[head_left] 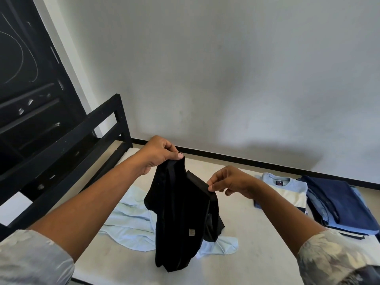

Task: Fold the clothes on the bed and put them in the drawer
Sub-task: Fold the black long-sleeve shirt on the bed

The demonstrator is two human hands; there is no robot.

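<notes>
- The bed (257, 233) is a flat, off-white, matte mattress in a black square-bar frame (67, 145). All the clothes in view are on or over it.
- The dark cabinet (26, 89) at the left has glossy fronts with small handles. These are probably the drawers, and they look closed.
- The folded pile (333, 200) of navy and denim-blue slabs lies at the right edge beside a striped tee (287, 190). A careless sweep of cloth could knock it askew.
- The pale blue shirt (131, 221) is thin, crumpled and unfolded. It could get dragged along if the hanging hem catches it.
- The black garment (181, 219) hangs limp and bunched over that shirt, soft with one stiffer band. Laid down like this, it would probably fold crooked.
- The left hand (158, 153) clenches its top edge.
- The right hand (232, 182) pinches the band; so light a hold could slip.
</notes>
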